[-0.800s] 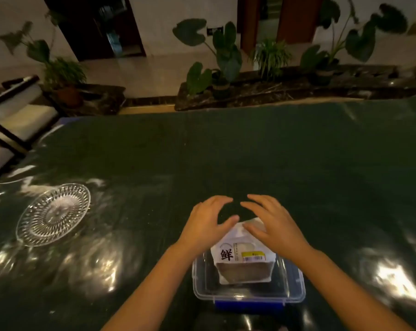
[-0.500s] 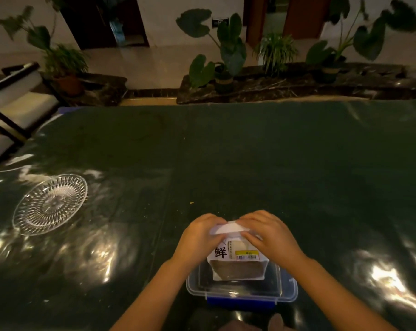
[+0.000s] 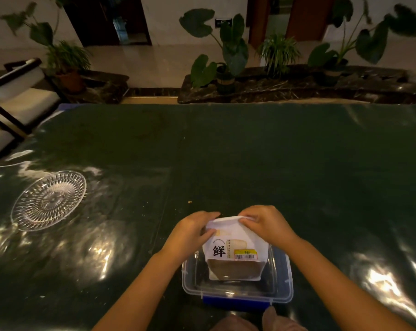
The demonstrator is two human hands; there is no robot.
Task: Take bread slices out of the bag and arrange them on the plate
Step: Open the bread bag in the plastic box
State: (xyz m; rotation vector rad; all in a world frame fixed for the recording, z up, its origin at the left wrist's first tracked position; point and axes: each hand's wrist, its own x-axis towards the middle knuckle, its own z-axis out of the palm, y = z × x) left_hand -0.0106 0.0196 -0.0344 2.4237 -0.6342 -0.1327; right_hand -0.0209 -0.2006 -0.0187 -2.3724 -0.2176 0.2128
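A white bread bag (image 3: 235,253) with a black character and a barcode label stands upright in a clear plastic box (image 3: 279,293) near the table's front edge. Brown bread shows through the bag's lower window. My left hand (image 3: 190,232) grips the bag's top left corner. My right hand (image 3: 265,222) pinches the top right edge. The bag's mouth is held between both hands; I cannot tell whether it is open. A clear cut-glass plate (image 3: 48,199) lies far to the left with nothing on it.
The dark green glossy table cover (image 3: 250,151) spreads wide around the box. The box sits on a blue lid or base (image 3: 235,304). Potted plants (image 3: 226,58) and a chair (image 3: 18,101) stand beyond the table's far edge.
Both hands came down from hovering over the bag and closed on its top edge. The view shifted slightly; the plate and box have stayed in place.
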